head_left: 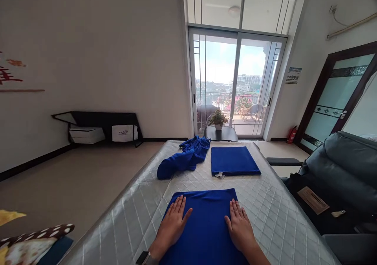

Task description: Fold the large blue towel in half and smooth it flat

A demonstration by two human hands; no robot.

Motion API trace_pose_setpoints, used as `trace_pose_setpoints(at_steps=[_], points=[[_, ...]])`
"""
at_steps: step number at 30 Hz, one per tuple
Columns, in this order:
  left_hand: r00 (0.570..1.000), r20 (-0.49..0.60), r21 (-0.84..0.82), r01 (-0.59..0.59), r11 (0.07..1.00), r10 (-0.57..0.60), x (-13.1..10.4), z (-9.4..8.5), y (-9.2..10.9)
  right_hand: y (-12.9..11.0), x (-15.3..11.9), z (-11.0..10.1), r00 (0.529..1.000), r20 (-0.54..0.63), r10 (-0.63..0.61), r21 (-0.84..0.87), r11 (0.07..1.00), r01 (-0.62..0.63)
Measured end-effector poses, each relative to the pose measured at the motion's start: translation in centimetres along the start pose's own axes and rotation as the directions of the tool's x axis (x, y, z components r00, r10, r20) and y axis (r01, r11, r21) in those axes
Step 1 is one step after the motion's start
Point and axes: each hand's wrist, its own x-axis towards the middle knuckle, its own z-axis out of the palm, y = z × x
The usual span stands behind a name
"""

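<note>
A blue cloth (207, 225) lies flat and folded into a rectangle near the front of the quilted surface (282, 218). My left hand (173, 221) rests palm down along its left edge, fingers stretched out and thumb apart. On the right edge of the same cloth lies my right hand (240, 223), also flat with its fingers extended. Farther back, a second blue cloth (234, 161) is folded into a neat rectangle, with a white tag at its near edge. To its left sits a crumpled blue cloth (188, 157) in a loose heap.
A dark armchair (338, 170) stands along the right side, holding a brown card (313, 200). Beyond the far edge are a black chair (220, 134) and a potted plant (218, 118). A low black rack (103, 125) stands by the left wall. Patterned fabric (32, 245) shows at lower left.
</note>
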Motion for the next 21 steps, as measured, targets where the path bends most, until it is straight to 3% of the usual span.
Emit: trace_pose_setpoints(at_steps=[3, 6, 12, 16, 21], points=[[0.995, -0.019, 0.012, 0.100, 0.995, -0.100, -0.2, 0.4, -3.5, -0.1, 0.0, 0.0, 1.000, -0.001, 0.001, -0.009, 1.000, -0.001], [0.993, -0.028, 0.031, 0.115, 0.993, -0.114, -0.4, 0.8, -4.8, -0.2, -0.1, 0.0, 1.000, 0.015, 0.013, -0.042, 0.999, -0.012], [0.998, -0.058, 0.068, 0.031, 0.997, -0.027, -0.5, 0.8, -4.9, -1.3, 0.7, -1.1, 1.000, 0.027, -0.007, -0.112, 0.994, 0.010], [0.998, -0.035, 0.043, 0.059, 0.997, -0.058, -0.4, 0.3, -4.8, -2.5, 2.8, -2.4, 0.996, 0.014, -0.090, -0.108, 0.990, 0.091], [0.998, -0.021, 0.043, 0.053, 0.998, -0.053, -0.6, -0.1, -4.6, -1.5, 4.8, -1.9, 0.998, -0.014, -0.054, -0.066, 0.996, 0.053]])
